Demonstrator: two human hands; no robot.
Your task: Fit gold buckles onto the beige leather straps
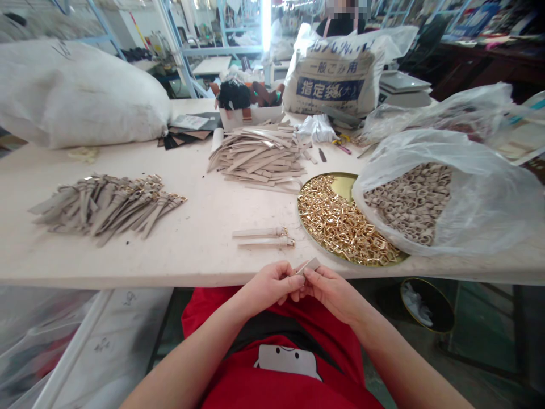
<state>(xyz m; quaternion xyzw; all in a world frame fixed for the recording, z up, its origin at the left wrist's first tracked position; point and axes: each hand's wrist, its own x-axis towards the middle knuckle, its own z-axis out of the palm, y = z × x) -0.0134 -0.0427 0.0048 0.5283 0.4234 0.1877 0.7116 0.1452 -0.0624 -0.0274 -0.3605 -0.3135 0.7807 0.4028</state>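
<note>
Close together at the table's front edge, my left hand [281, 282] and my right hand [326, 288] both pinch one beige strap [310, 266]. Its lower part is hidden by my fingers, so I cannot tell if a buckle is on it. Just beyond them lie two finished-looking straps [259, 233] with gold buckles at their right ends. A round gold tray [347, 184] heaped with small gold buckles [336, 218] stands ahead of my right hand. Beside it, an open plastic bag [477, 199] holds many small beige loops [415, 199].
At the left is a pile of buckled straps [106, 204]; a heap of plain strips [259, 153] lies mid-table. Behind stand a white box [232, 118], a printed sack [334, 71] and a big white bag [80, 96]. A bin [443, 309] is under the table. A person [343, 23] is farther back.
</note>
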